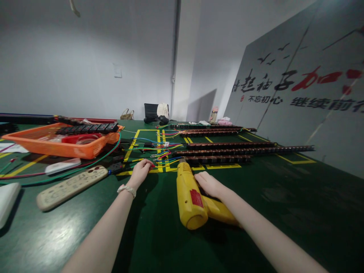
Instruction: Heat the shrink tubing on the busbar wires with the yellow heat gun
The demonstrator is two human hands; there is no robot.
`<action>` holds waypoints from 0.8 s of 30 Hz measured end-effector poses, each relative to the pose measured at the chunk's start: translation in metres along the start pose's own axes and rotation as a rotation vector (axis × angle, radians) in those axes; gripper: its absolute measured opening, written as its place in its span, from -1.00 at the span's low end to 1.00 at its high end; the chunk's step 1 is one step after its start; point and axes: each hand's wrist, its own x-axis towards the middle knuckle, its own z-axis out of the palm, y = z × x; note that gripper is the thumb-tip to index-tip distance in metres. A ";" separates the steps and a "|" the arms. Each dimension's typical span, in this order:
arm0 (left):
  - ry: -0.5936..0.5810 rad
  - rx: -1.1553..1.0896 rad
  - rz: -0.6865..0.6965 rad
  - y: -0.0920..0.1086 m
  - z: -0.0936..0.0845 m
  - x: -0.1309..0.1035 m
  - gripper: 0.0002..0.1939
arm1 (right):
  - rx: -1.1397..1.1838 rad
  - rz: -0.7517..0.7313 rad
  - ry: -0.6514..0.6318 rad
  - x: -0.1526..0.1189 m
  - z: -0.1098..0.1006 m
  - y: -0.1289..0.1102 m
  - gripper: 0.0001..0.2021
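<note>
My left hand is closed at the near ends of several coloured wires, with a small red piece at its fingertips. A yellow heat gun lies on the green table, its nozzle pointing away toward the wires. Just right of its barrel rests my right hand, fingers bent and together; what they hold, if anything, is hidden. Beyond both hands, long dark strips with copper-coloured edges run off to the right, the wires coming out of their left ends.
An orange basket holding black parts stands at the left. Nearer are a beige power strip, a white flat object and a white box. Green and red cables cross the table's left side. A bottle stands at the back.
</note>
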 end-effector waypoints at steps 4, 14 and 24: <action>-0.004 0.010 0.004 -0.002 0.000 0.001 -0.80 | 0.020 0.025 0.019 0.000 -0.001 0.002 -0.59; 0.025 0.176 0.056 0.005 -0.003 -0.003 -0.78 | 0.030 -0.006 0.031 -0.004 0.002 -0.010 -0.38; 0.022 0.147 0.043 0.003 -0.004 -0.002 -0.78 | 0.054 -0.029 -0.086 -0.013 0.006 -0.044 -0.33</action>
